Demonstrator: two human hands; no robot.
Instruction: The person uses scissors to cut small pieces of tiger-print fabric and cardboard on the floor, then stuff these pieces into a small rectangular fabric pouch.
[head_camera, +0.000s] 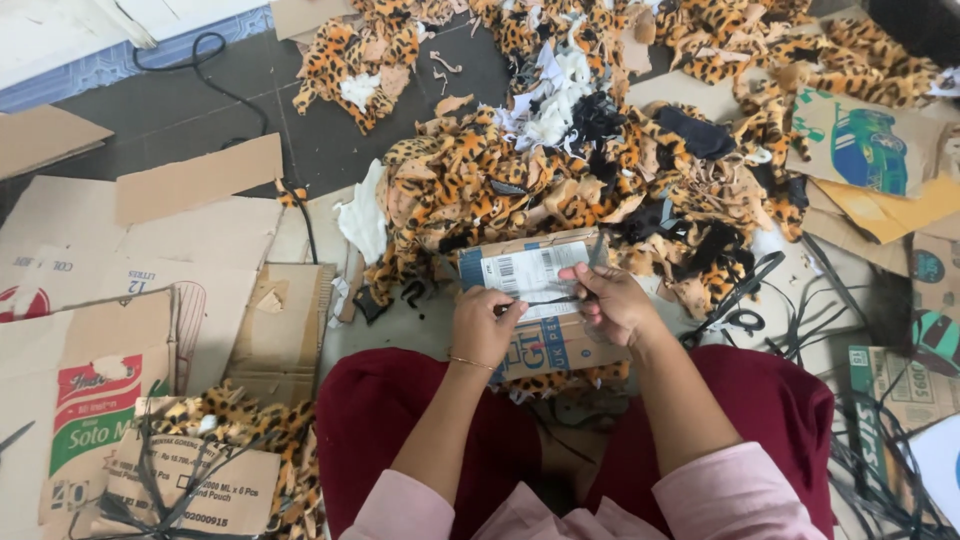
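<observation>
Over on the far left, flattened brown cardboard sheets (120, 240) are lying spread across the dark floor, and a black cable (215, 75) is snaking over the tiles above them. Down in the lower left corner, a bundle of leopard-print plush scraps tied with black strapping on a cardboard piece (215, 455) is sitting beside the person's knee.

Moving to the centre, the person is sitting in dark red trousers (390, 420) and pink sleeves, working right over the lap. The left hand (484, 328), wearing a thin gold bracelet, is curling its fingers closed and pinching one end of a thin black strap (548, 299). That strap is running straight across the face of a small brown cardboard packet with a white printed label (535, 275), which is resting just beyond the knees with more leopard-print pieces peeking out beneath it. The right hand (612, 303) is gripping the strap's other end, fingers pressed together around it.

Behind the packet, a big heap of orange-and-black leopard-print fabric offcuts mixed with white and black scraps (560, 160) is filling the floor. To the right, loose black plastic strapping bands (790, 300) are tangling over more printed cardboard (865, 145).
</observation>
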